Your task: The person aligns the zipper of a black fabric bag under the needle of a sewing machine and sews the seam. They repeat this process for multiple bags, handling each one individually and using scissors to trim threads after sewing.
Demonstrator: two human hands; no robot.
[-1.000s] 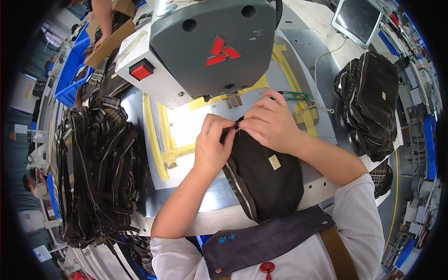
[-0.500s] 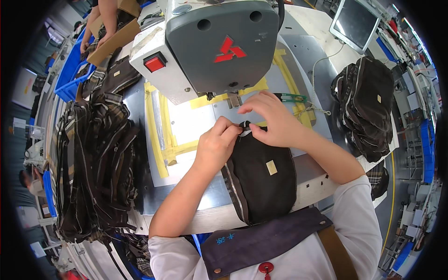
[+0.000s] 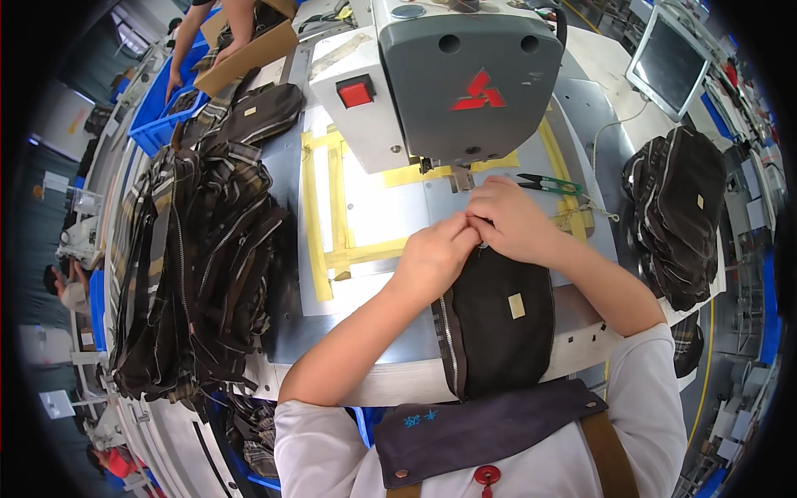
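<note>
A dark brown fabric bag [image 3: 498, 332] with a zipper and a pale tag lies lengthwise before me on the machine bed. My left hand [image 3: 440, 253] and my right hand [image 3: 515, 220] meet at its far end, fingers closed and pinched around that end; their fingers hide exactly what they grip. Just beyond them stands the grey and white sewing machine head [image 3: 469, 83], with yellow tape on the plate [image 3: 374, 253] below. Green-handled snips [image 3: 560, 187] lie beside my right hand, a cord near them.
Heaped plaid and dark bags [image 3: 191, 274] cover the left side; another stack [image 3: 681, 216] sits at right. A monitor [image 3: 668, 58] stands back right. At back left, another person's hands [image 3: 232, 46] reach into a cardboard box [image 3: 257, 58] and a blue crate [image 3: 154, 116].
My right hand's fingers, lifted and spread half a second ago, have come back together beside the left hand at the bag's end. The whole view has shifted, placing the scene further right.
</note>
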